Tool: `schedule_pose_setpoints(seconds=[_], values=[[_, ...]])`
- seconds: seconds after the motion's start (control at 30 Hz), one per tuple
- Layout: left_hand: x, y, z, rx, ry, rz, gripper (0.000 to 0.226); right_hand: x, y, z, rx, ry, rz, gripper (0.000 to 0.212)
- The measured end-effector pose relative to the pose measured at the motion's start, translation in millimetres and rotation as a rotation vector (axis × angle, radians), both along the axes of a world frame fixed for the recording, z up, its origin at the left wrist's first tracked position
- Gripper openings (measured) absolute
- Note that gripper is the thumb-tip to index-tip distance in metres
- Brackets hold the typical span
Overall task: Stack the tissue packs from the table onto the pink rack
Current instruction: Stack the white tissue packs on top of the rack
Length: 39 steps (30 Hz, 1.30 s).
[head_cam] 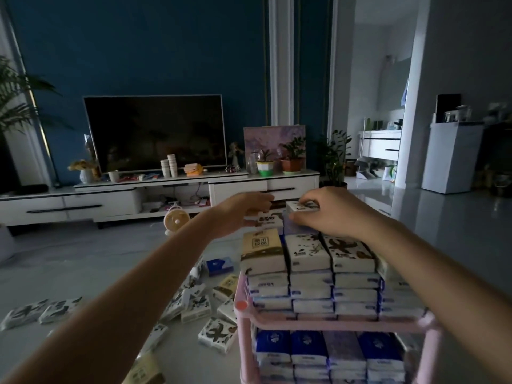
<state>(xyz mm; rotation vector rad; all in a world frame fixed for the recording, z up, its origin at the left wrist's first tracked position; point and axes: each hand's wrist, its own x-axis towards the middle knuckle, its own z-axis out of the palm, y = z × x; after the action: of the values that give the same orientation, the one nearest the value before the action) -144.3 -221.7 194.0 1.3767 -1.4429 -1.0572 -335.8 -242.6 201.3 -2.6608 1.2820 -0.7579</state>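
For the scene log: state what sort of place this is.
Most likely a home living room: a large television stands on a low white media cabinet, with potted plants beside it.

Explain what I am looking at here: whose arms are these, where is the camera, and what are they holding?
There is no machine: a person wears one camera on the head, looking forward and down, so the arms are the wearer's own. The left hand grips one tissue pack, the right hand pinches another pack, both at the top of the stacked packs on the pink rack. More loose packs lie scattered on the pale surface to the left.
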Motion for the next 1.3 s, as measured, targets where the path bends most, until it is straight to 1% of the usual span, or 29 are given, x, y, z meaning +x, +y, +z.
schedule_pose_setpoints(seconds=[0.07, 0.13, 0.17, 0.23, 0.3, 0.33, 0.4, 0.5, 0.57, 0.6, 0.67, 0.73, 0.77, 0.83, 0.87, 0.9, 0.93, 0.97, 1.0, 1.07, 1.13, 1.23, 1.27, 1.3], values=[[-1, -2, -8, -0.005, 0.082, 0.068, 0.024, 3, 0, -3, -0.006, 0.039, 0.01, 0.05], [-3, -1, -15, 0.072, 0.18, 0.095, 0.019, 6, 0, -6, -0.032, 0.066, 0.024, 0.056], [-4, 0, -16, 0.111, 0.229, 0.085, 0.025, 7, 0, -6, -0.032, 0.061, 0.031, 0.057], [-6, 1, -15, 0.148, 0.324, 0.045, 0.044, 7, 3, -7, -0.025, 0.009, 0.033, 0.054], [-6, 3, -14, 0.141, 0.375, 0.035, 0.066, 6, 9, -6, -0.087, -0.067, 0.031, 0.048], [-7, 4, -14, 0.107, 0.36, 0.057, 0.069, 5, 14, -6, -0.148, -0.124, 0.038, 0.044], [-6, 12, -20, -0.004, 0.302, 0.152, 0.066, 5, 30, -7, -0.256, -0.285, 0.068, 0.03], [-4, 31, -41, -0.17, 0.272, 0.335, 0.05, 12, 68, -18, -0.323, -0.479, 0.159, 0.018], [-10, 50, -54, -0.217, 0.148, 0.352, 0.039, 21, 93, -34, -0.285, -0.542, 0.259, 0.017], [-16, 55, -57, -0.225, 0.09, 0.332, 0.04, 26, 104, -42, -0.255, -0.572, 0.308, 0.016], [-28, 59, -60, -0.192, 0.095, 0.256, 0.049, 35, 126, -56, -0.214, -0.671, 0.389, 0.016], [-35, 63, -53, -0.135, 0.194, 0.181, 0.059, 42, 145, -71, -0.209, -0.823, 0.428, 0.015], [-34, 63, -50, -0.14, 0.206, 0.17, 0.057, 45, 154, -79, -0.196, -0.894, 0.432, 0.015], [-22, 65, -52, -0.182, 0.136, 0.251, 0.054, 53, 168, -103, -0.124, -0.955, 0.437, 0.015], [-10, 66, -56, -0.199, 0.089, 0.313, 0.053, 57, 171, -115, -0.034, -0.947, 0.447, 0.015], [5, 69, -65, -0.194, 0.026, 0.37, 0.047, 61, 171, -129, 0.103, -0.905, 0.454, 0.015], [22, 73, -79, -0.171, -0.073, 0.416, 0.036, 65, 170, -145, 0.26, -0.821, 0.457, 0.017], [41, 78, -96, -0.135, -0.199, 0.453, 0.024, 70, 166, -161, 0.375, -0.708, 0.445, 0.02], [60, 83, -114, -0.089, -0.331, 0.478, 0.019, 74, 162, -176, 0.414, -0.599, 0.423, 0.022], [93, 96, -148, -0.033, -0.535, 0.508, 0.021, 84, 150, -202, 0.399, -0.444, 0.362, 0.021], [116, 112, -170, -0.002, -0.683, 0.546, 0.03, 95, 139, -219, 0.345, -0.357, 0.33, 0.027], [139, 127, -193, 0.022, -0.823, 0.554, 0.029, 114, 128, -231, 0.206, -0.183, 0.289, 0.049], [142, 129, -198, 0.042, -0.856, 0.544, 0.034, 121, 126, -234, 0.172, -0.141, 0.269, 0.054], [142, 131, -203, 0.056, -0.889, 0.546, 0.044, 129, 124, -236, 0.146, -0.097, 0.241, 0.058]])
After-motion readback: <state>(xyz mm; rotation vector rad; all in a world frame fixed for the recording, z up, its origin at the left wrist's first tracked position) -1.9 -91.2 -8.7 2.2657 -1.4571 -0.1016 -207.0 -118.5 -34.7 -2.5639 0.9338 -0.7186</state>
